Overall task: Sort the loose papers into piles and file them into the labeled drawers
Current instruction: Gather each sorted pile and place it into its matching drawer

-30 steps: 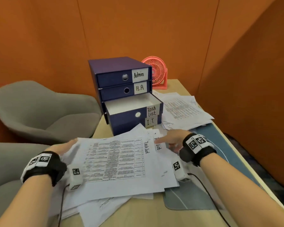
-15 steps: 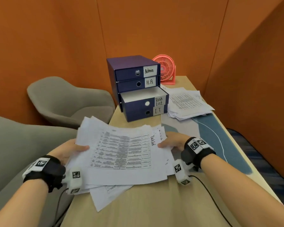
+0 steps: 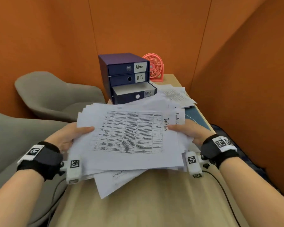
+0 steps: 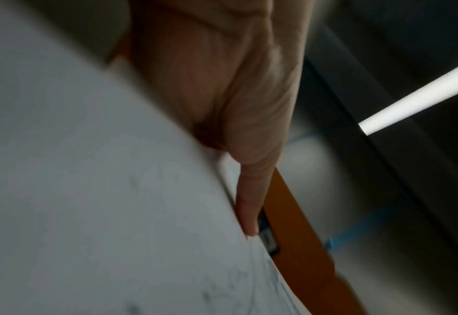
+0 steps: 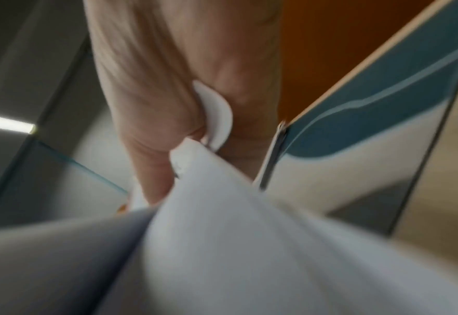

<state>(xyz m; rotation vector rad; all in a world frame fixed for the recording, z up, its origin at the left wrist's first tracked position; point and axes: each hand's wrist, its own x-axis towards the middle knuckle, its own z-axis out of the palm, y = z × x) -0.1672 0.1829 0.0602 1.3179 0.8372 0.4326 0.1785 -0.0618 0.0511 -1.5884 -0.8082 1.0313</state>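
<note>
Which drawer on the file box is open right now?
The third drawer down, partly hidden label reading "Task", is pulled out with its pale inside showing. The Admin drawer and H.R drawer above sit flush and closed.

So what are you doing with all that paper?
A person is sorting papers. Both hands, left hand and right hand, hold a messy stack of papers above the desk. The top sheet reads "Task list". Ahead, the drawer box has its third drawer pulled open. More papers lie beside it.
</note>
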